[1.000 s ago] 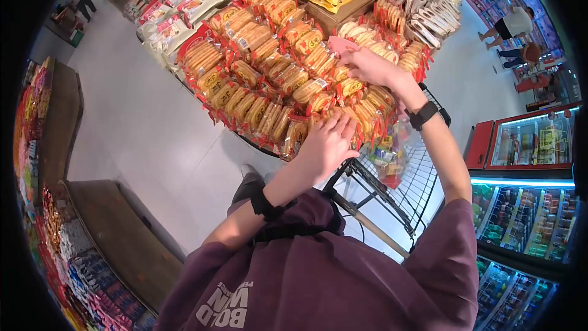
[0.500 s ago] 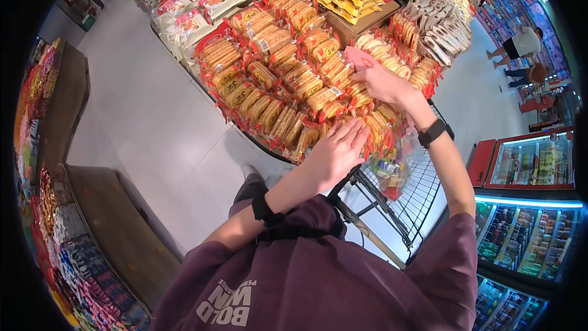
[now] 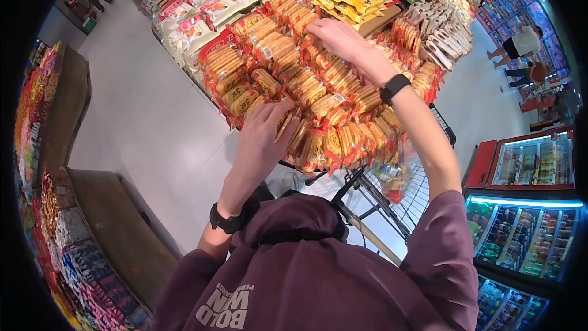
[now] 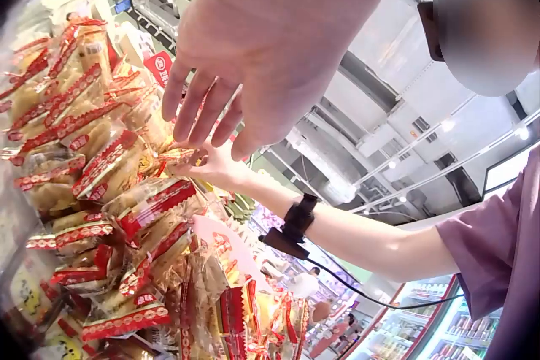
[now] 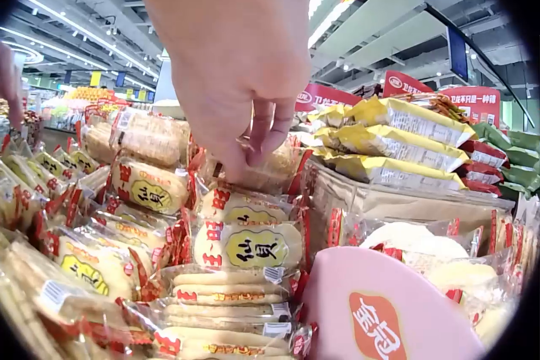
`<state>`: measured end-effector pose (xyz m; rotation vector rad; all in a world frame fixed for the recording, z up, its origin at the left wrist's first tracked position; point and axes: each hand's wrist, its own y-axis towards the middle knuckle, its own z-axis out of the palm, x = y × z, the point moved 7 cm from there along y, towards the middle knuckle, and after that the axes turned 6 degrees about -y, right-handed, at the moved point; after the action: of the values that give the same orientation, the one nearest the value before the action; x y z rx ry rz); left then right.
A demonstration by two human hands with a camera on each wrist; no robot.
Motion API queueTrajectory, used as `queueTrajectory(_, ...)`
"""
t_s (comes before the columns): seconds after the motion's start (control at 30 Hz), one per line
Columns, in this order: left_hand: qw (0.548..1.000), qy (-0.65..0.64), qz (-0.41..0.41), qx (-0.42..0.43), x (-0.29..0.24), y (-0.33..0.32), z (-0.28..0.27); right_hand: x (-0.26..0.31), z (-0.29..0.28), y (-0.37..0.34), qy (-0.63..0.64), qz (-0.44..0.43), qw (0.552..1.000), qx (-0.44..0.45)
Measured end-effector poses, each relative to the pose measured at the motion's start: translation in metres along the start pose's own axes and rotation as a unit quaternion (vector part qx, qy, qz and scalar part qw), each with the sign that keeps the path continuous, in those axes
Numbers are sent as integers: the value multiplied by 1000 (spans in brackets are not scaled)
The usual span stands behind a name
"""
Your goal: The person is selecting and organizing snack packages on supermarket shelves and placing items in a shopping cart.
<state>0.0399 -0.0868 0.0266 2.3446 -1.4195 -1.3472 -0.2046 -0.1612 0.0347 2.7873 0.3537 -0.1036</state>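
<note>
Clear packets of rice crackers (image 3: 294,79) with red-edged wrappers are heaped on a display stand. My right hand (image 3: 340,38) reaches across to the back of the heap, near the yellow bags. In the right wrist view its curled fingers and thumb pinch the top of a rice cracker packet (image 5: 266,176); the palm hides part of it. At the front left of the heap, my left hand (image 3: 264,127) lies over the packets with its fingers extended. The left wrist view shows those fingers (image 4: 196,102) loosely spread, holding nothing.
A pink sign (image 5: 371,305) stands among the packets. Yellow bags (image 3: 352,0) and white-and-pink bags (image 3: 208,9) lie behind and left. A wire shopping cart (image 3: 410,190) is at right front. Lit drink coolers (image 3: 520,227) stand right, curved candy shelves (image 3: 116,227) left. People stand farther off.
My right hand has moved from beside the pink sign to the back of the heap, leftward. My left hand has shifted left from the front middle to the front left packets.
</note>
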Motion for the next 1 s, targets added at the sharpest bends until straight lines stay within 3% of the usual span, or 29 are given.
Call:
queueTrajectory(0.07,1000,-2,-7,3,-2,-4,2,1,5,2,-8,-8,999,40)
queueTrajectory(0.17,1000,-10,-5,19,-3,-8,10,8,-28,-15,28,-10,998,-49)
queueTrajectory(0.27,998,-29,-8,53,-4,-8,24,15,-54,-47,96,24,995,3)
queueTrajectory(0.37,995,-42,5,90,-9,-4,38,-1,-20,-91,49,90,981,163)
queueTrajectory(0.47,992,-30,34,121,-17,0,56,6,-11,-114,135,-18,991,18)
queueTrajectory(0.6,986,2,62,153,-28,8,74,-3,4,-122,166,75,977,108)
queueTrajectory(0.63,986,9,71,149,-29,9,77,-3,0,-122,165,53,983,60)
queueTrajectory(0.73,982,28,77,172,-25,13,93,-8,2,-125,199,68,975,77)
queueTrajectory(0.77,978,58,94,176,-26,15,98,-14,13,-125,204,100,965,130)
queueTrajectory(0.87,970,113,124,177,-29,23,111,-11,16,-122,132,31,990,31)
queueTrajectory(0.93,974,100,119,165,-28,29,117,-14,13,-120,138,53,987,62)
queueTrajectory(1.0,967,124,82,209,-19,36,129,-16,11,-122,153,65,984,62)
